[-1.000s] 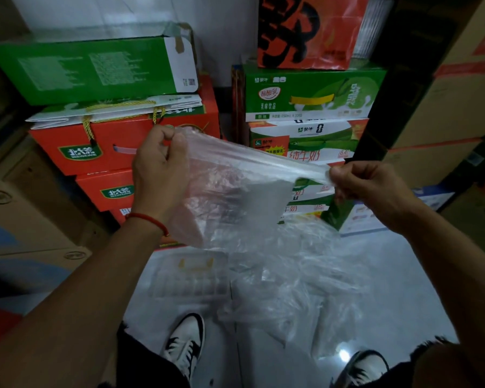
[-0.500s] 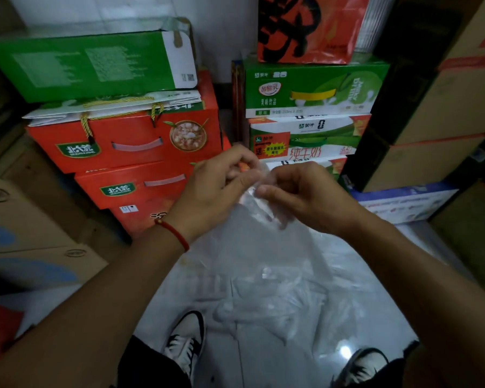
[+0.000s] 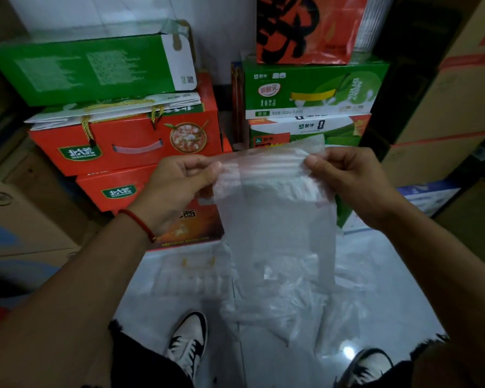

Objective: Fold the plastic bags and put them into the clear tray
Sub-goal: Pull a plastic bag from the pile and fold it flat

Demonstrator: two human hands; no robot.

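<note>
1. Plastic bag [image 3: 275, 219] held up in the air above the clear tray [image 3: 191, 278], hanging long; folding looks only begun.
2. Left hand [image 3: 179, 186] pinches the bag's top left corner; right hand [image 3: 350, 180] pinches the top right.
3. Tray on the floor [image 3: 375, 275], seemingly holding no folded bag; loose bags [image 3: 297, 298] lie right of it, unfolded.
4. Behind the tray: red cartons [image 3: 129, 147] marked "北大荒"; green carton [image 3: 314, 91] reads "乳味饮品".

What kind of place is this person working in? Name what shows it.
Probably a storeroom or shop stockroom: stacked red gift boxes, green drink cartons and taped brown cartons crowd a tiled floor.
</note>
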